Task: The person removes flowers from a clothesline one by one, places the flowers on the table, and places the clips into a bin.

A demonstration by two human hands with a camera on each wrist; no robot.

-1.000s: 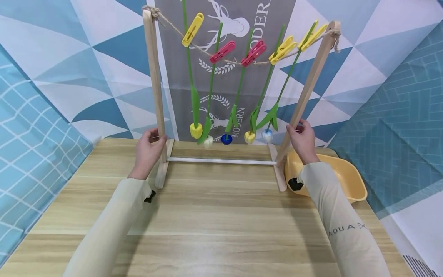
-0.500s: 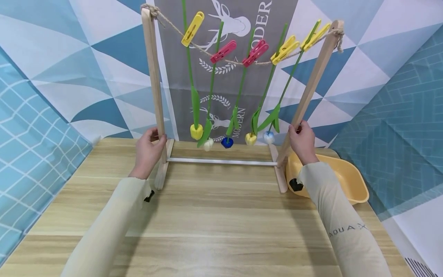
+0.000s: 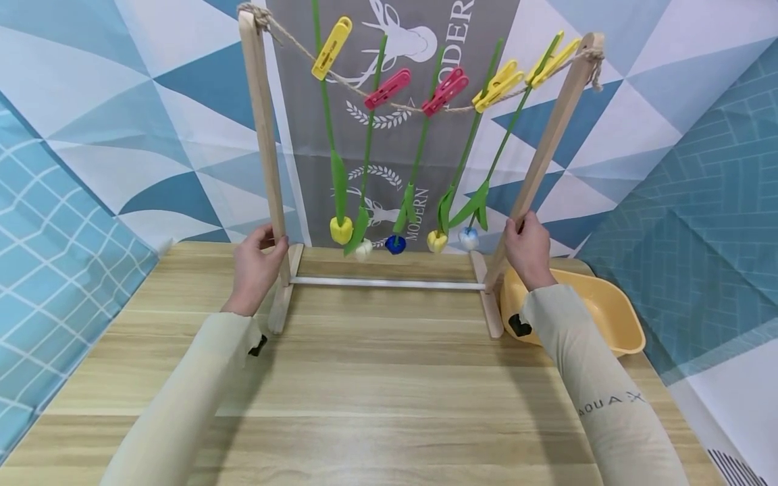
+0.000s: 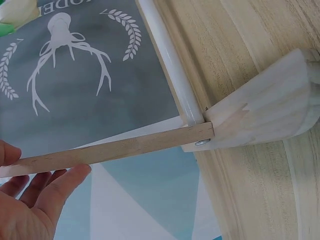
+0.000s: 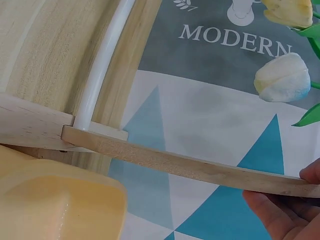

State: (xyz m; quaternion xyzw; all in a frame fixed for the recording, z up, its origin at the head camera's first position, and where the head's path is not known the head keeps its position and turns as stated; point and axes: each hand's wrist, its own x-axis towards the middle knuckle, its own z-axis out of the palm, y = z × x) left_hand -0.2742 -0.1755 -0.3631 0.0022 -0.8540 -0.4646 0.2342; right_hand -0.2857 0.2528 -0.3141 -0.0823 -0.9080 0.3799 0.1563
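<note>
A wooden rack with two posts stands at the back of the table. My left hand [image 3: 256, 266] grips its left post [image 3: 265, 128], thumb on one side and fingers on the other. The right post [image 3: 553, 142] is held the same way by my right hand [image 3: 527, 248]. A white rod [image 3: 389, 283] joins the two feet. Between the post tops sags a twine rope [image 3: 292, 40]. Yellow clothespins [image 3: 331, 48] and red clothespins [image 3: 387, 89] pin several artificial tulips upside down on it, among them a yellow tulip [image 3: 341, 230], a dark blue tulip [image 3: 395, 244] and a pale blue-white tulip [image 3: 469, 237].
A yellow plastic basin [image 3: 614, 314] sits on the table [image 3: 389, 405] at the right, close beside the rack's right foot [image 3: 491, 314]. Behind the rack hangs a patterned cloth [image 3: 200, 88] with a grey printed panel.
Both hands stay on the posts. The left post's top has shifted slightly left in the head view, and the hanging tulips sit a little differently.
</note>
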